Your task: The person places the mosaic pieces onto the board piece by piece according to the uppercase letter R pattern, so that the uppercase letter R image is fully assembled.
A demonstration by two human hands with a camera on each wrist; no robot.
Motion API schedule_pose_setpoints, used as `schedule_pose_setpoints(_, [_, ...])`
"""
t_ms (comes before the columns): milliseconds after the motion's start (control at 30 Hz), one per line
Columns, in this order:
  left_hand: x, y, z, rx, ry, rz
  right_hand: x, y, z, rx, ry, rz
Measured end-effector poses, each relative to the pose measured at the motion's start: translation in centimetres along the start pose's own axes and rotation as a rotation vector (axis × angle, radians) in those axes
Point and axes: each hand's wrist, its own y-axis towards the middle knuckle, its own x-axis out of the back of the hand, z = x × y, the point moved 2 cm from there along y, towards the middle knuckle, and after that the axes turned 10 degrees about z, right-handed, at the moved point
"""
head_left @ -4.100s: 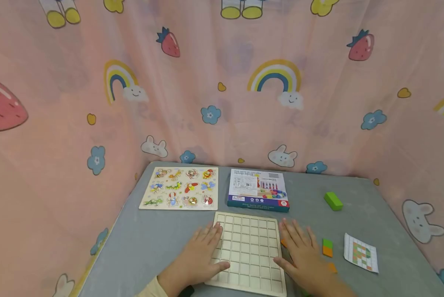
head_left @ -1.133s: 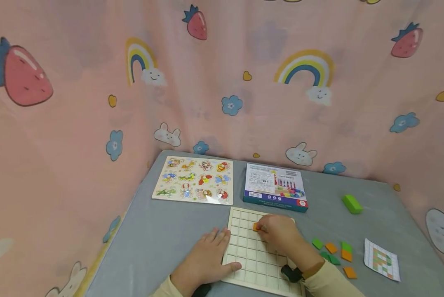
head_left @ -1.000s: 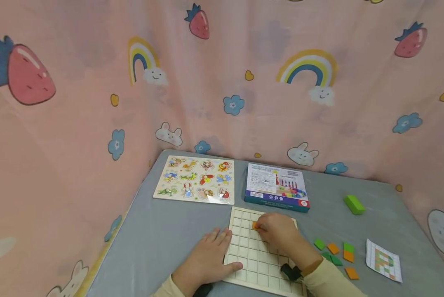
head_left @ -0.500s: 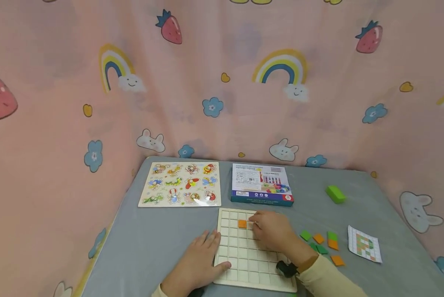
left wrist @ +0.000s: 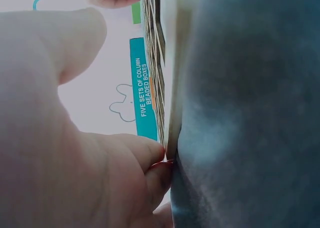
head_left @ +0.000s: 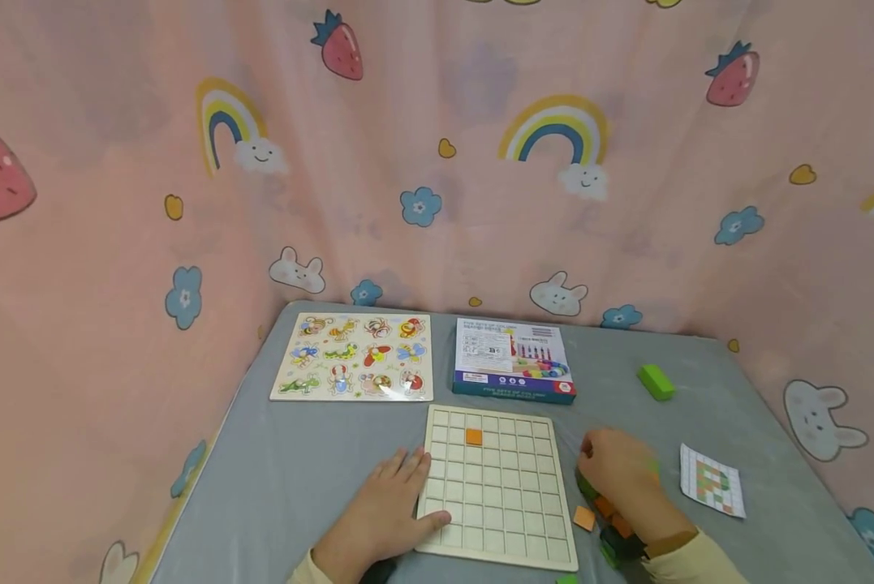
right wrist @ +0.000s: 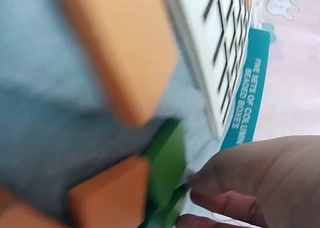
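A pale wooden grid board (head_left: pixel 495 495) lies on the table, with one orange square tile (head_left: pixel 474 437) in a cell of its second row. My left hand (head_left: pixel 385 507) rests at the board's left edge, fingers extended and the thumb over the border; its fingertips touch the edge in the left wrist view. My right hand (head_left: pixel 622 470) is right of the board, over loose tiles. In the right wrist view its thumb and a finger pinch at the edge of a dark green tile (right wrist: pixel 172 208). Close by lie another green tile (right wrist: pixel 167 158) and orange tiles (right wrist: pixel 112 195), partly hidden in the head view.
Behind the board are an insect picture puzzle (head_left: pixel 352 357) and a flat box (head_left: pixel 513 361). A green block (head_left: pixel 656 382) and a pattern card (head_left: pixel 711 481) lie on the right. Near the board's right edge sits a loose orange tile (head_left: pixel 584 518). A patterned pink curtain (head_left: pixel 437 162) surrounds the table.
My right hand left the orange tile in the grid and moved right to the loose tiles. Four seconds ago both hands lay beside a bare board. The left hand stays at its edge.
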Motion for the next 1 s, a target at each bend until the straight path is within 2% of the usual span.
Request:
schedule_pose_setpoints(300, [0.2,-0.2,0.0,0.002,0.003,-0.004,0.3,-1.2,-0.9,-0.031,-0.005,0.083])
schedule_pose_setpoints(533, [0.2,-0.1,0.0,-0.008,-0.004,-0.004,0.2,-1.4,-0.8,-0.022,-0.029,0.076])
schedule_pose_setpoints(800, [0.1,-0.3,0.5,0.017,-0.001,-0.001,0.1,-1.0,2.8,0.132,-0.046,-0.069])
schedule_pose_setpoints(1000, [-0.2,0.0,0.5,-0.001,0.02,-0.011,-0.6,-0.2,6.4,0.285,-0.116,-0.116])
